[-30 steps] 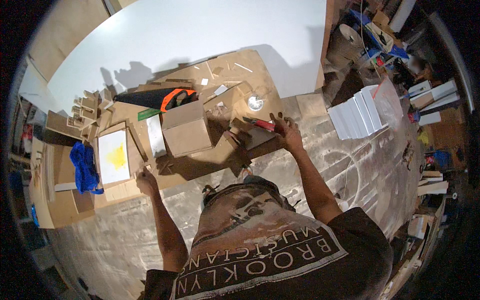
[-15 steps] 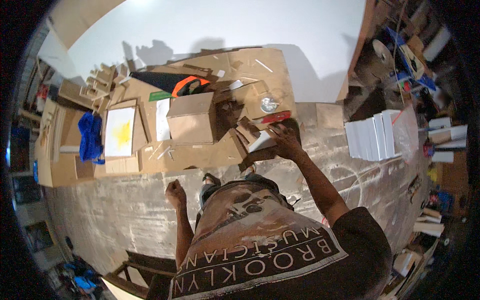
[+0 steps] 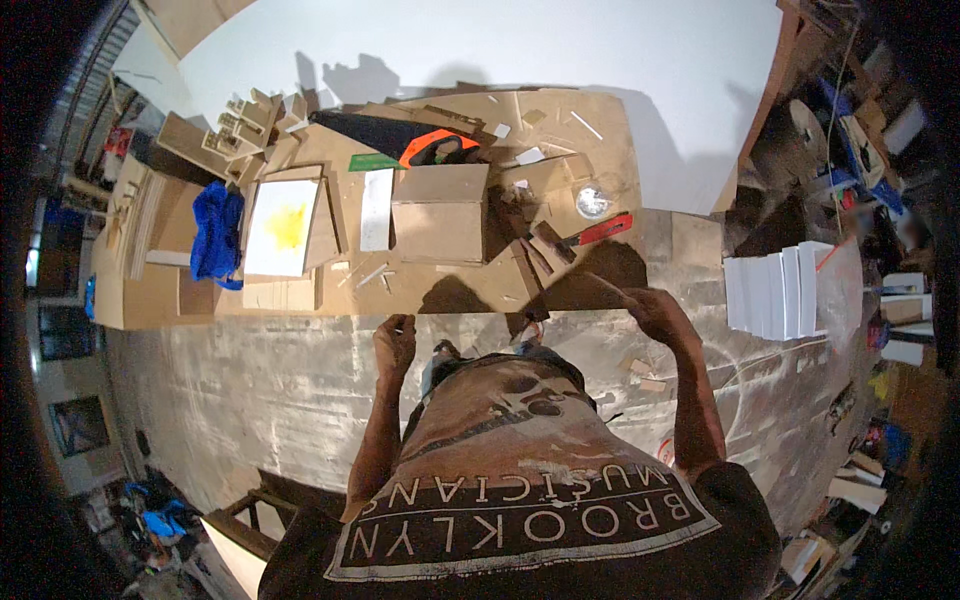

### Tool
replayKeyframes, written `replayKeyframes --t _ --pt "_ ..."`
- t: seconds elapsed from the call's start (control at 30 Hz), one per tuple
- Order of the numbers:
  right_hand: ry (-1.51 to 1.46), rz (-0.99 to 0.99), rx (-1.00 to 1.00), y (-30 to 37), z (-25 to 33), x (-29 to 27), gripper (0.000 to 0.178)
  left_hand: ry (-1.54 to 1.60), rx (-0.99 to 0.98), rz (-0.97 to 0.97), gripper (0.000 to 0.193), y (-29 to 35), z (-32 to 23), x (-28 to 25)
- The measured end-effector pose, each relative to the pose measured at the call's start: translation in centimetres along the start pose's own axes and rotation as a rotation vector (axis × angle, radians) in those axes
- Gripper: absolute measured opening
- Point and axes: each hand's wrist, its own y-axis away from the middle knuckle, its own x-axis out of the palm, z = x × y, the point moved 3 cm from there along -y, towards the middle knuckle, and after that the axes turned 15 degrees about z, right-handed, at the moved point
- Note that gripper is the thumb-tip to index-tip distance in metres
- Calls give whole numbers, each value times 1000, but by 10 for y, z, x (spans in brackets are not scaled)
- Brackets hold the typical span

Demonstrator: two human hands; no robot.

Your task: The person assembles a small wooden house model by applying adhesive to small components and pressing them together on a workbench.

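Note:
My right hand (image 3: 662, 317) is closed in front of the table's right end. What looks like a thin brown piece (image 3: 607, 286) juts from its fingers toward the table; its shape is hard to make out. Beside the table's front edge, my left hand (image 3: 395, 340) is curled closed, and whatever it may hold is hidden. A cardboard-brown box (image 3: 440, 215) stands on the table between and beyond the hands. Small wood blocks (image 3: 545, 250) lie right of it, next to a red utility knife (image 3: 605, 229) and a round silvery dish (image 3: 593, 202).
A handsaw with an orange handle (image 3: 440, 148) lies behind the box. Leftward are a white panel with a yellow stain (image 3: 284, 228), a blue cloth or bag (image 3: 216, 232) and stacked boards (image 3: 150, 225). White panels (image 3: 775, 292) stand on the floor at right.
My right hand has left the blocks and drawn back to the right; the white-faced piece it touched no longer shows there. My left hand has risen toward the table edge. The view has shifted.

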Motion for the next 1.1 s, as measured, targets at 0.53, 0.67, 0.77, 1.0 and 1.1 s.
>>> replayKeyframes --t 0.53,0.67,0.77,1.0,1.1 --pt "-830 -95 -206 -82 240 120 24 788 -48 503 22 -17 -61 -36" --pt "-1097 -344 -136 -108 229 138 20 900 62 512 18 -44 -40 -39" --pt "-1155 -362 -51 -117 221 145 23 968 89 481 20 -54 -35 -39" --pt "-1080 -468 -98 -122 221 140 28 947 -42 461 25 -59 -27 -37" --pt "-1065 -507 -121 -127 214 145 26 928 -46 456 24 -60 -29 -35"
